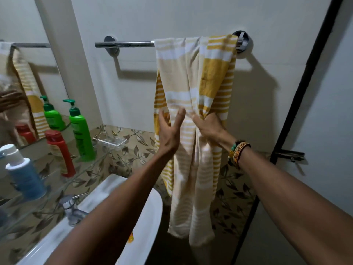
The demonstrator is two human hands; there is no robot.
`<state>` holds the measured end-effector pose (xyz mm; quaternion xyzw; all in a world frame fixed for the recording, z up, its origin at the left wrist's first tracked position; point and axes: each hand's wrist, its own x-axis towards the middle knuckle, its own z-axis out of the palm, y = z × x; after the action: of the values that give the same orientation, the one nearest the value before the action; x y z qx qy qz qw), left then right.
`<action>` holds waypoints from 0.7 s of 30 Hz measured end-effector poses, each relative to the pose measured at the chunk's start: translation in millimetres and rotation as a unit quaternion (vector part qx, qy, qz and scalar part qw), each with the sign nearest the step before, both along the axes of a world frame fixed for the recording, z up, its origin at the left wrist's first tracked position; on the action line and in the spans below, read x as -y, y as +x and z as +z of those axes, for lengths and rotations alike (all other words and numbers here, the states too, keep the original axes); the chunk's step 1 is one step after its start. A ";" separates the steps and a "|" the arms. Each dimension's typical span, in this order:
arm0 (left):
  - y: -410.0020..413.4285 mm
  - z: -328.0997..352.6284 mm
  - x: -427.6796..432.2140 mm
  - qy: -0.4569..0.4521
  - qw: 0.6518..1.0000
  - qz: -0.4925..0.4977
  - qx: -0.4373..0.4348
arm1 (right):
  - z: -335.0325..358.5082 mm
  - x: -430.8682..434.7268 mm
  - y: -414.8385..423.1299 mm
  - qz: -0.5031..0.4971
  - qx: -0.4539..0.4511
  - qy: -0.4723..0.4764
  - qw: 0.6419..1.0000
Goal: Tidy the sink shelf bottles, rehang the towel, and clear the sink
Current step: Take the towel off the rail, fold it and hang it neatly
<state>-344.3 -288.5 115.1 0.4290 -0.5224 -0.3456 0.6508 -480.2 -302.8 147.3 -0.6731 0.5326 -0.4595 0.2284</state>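
A yellow, cream and white striped towel hangs bunched over the right end of a chrome towel bar on the wall. My left hand is open, its straight fingers against the towel's left side at mid height. My right hand grips a fold of the towel beside it. On the glass shelf at the left stand a green pump bottle, a red bottle and a blue bottle with a white cap. The white sink lies below my left arm.
A chrome tap stands at the sink's back edge. A clear soap dish is fixed to the leaf-patterned tiles. The mirror at the left reflects the towel and bottles. A black-framed door with a latch is at the right.
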 end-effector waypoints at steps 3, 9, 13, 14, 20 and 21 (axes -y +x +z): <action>-1.9 47.2 7.9 -0.041 0.999 -0.002 0.034 | -26.4 -4.9 -11.6 0.030 -0.063 0.020 0.997; -24.5 93.3 11.8 -0.075 0.984 0.012 0.163 | -45.5 -22.6 -12.5 0.076 -0.061 -0.057 0.994; -35.9 90.2 17.9 -0.027 0.980 0.042 0.193 | -48.2 -28.3 -10.9 0.095 -0.103 -0.041 0.989; -36.6 85.8 18.1 -0.030 0.976 0.061 0.209 | -46.7 -29.4 -13.8 0.118 -0.098 -0.016 0.988; -29.3 43.2 10.8 -0.067 0.953 0.066 0.288 | -18.2 -16.8 -36.4 0.108 0.233 0.054 0.965; -29.2 33.2 8.5 -0.072 0.953 0.060 0.288 | -11.2 -14.1 -37.0 0.081 0.260 0.045 0.961</action>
<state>-373.5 -297.0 148.3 0.4929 -0.6844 -0.1286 0.5216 -517.2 -288.6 136.2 -0.5602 0.4184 -0.5744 0.4256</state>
